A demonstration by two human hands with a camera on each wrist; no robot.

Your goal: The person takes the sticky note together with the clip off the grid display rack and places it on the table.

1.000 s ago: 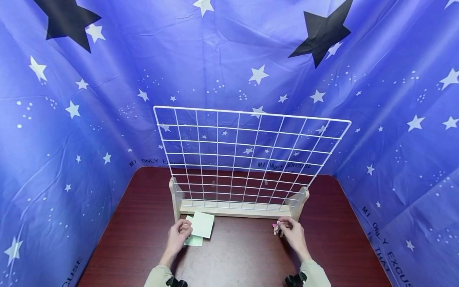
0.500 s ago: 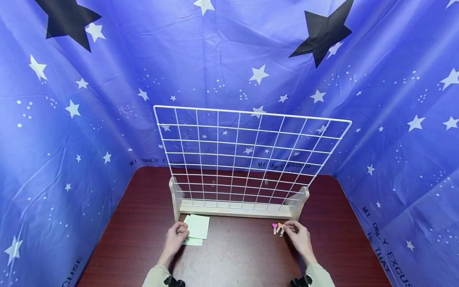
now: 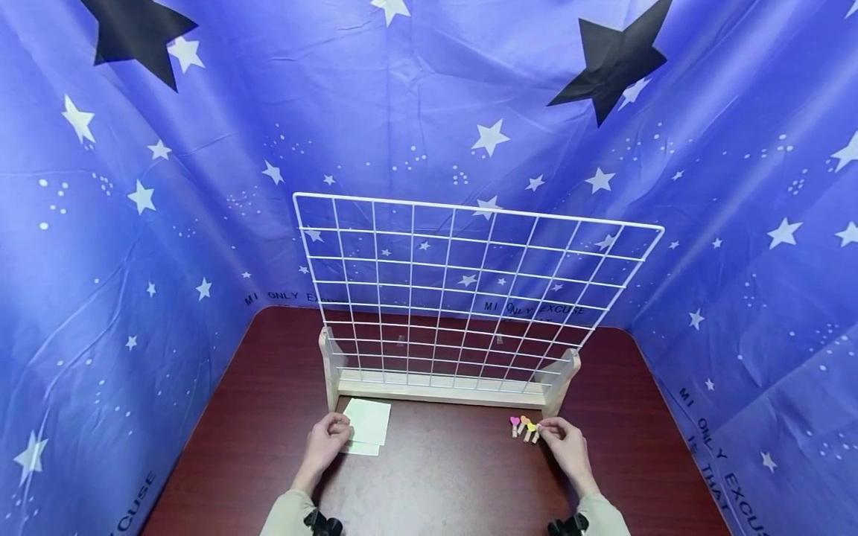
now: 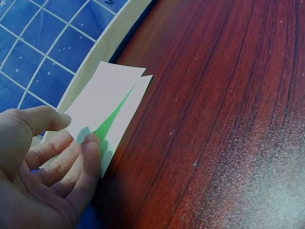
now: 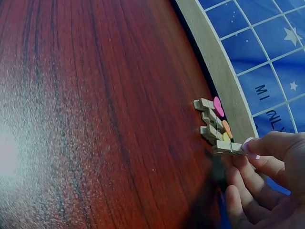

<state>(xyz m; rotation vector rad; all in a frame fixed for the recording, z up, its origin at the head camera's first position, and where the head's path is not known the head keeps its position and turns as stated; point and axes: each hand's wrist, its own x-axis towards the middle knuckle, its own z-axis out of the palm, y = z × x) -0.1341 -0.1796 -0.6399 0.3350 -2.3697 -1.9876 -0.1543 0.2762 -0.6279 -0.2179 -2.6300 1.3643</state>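
Note:
My left hand (image 3: 328, 435) pinches a pale green square sheet of paper (image 4: 107, 90) by its near edge, thumb above and fingers below. Under it lies a second sheet (image 4: 138, 98), and a green wedge shows between the two. On the right, my right hand (image 3: 565, 443) holds a small wooden clothespin (image 5: 228, 148) between thumb and fingertips, at its end with a pale pink ornament. Right beside that one, other small clothespins lie in a row, with a pink heart (image 5: 218, 106), an orange heart (image 5: 227, 128) and a yellow heart (image 5: 226, 137) on them.
A white wire grid (image 3: 439, 286) stands upright in a wooden base (image 3: 442, 391) behind both hands. The dark red wooden table (image 3: 436, 484) reaches to a blue curtain (image 3: 429, 97) with stars, which closes off the back and sides.
My left hand has lowered the upper sheet over the one beneath. The right hand has shifted right along the clothespins, leaving more of them in sight. The head view has tilted slightly.

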